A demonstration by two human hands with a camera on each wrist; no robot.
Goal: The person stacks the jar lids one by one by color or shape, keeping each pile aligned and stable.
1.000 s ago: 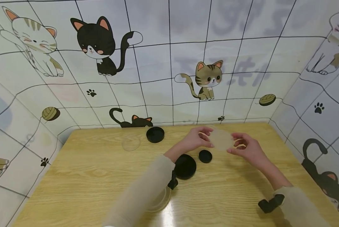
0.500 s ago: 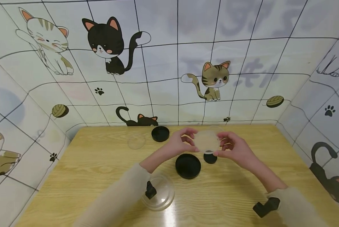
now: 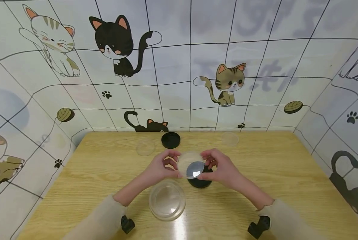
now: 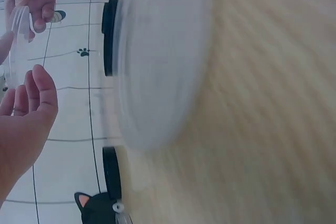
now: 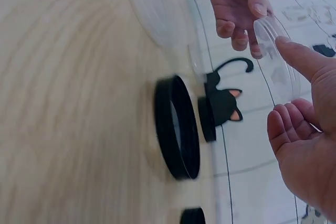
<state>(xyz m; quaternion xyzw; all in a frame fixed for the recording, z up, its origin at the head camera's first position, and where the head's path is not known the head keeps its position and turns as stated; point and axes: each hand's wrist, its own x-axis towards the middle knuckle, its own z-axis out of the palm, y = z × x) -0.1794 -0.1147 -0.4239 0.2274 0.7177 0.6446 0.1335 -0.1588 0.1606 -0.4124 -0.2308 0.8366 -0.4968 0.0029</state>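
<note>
Both hands hold a clear round plastic lid (image 3: 184, 160) by its opposite edges, tilted above the table. My left hand (image 3: 164, 165) pinches the left edge, thumb lower and fingers higher; my right hand (image 3: 222, 168) pinches the right edge the same way. In both wrist views the lid (image 5: 278, 59) stands edge-on between the hands, showing a stepped rim. Under it lies a large black lid (image 3: 200, 183), partly seen through the clear plastic. A larger clear round lid (image 3: 167, 201) lies in front of the left hand.
At the back of the wooden table (image 3: 271, 156) lie another black lid (image 3: 171, 140) and two thin clear discs, one on the left (image 3: 146, 147) and one on the right (image 3: 230, 139). A cat-patterned wall cloth (image 3: 190, 100) rises behind. The right hand hides the small black lid in the head view.
Both hands have carried the clear lid from the back right toward the middle and nearer the body, over the large black lid. The back-right clear disc is now uncovered.
</note>
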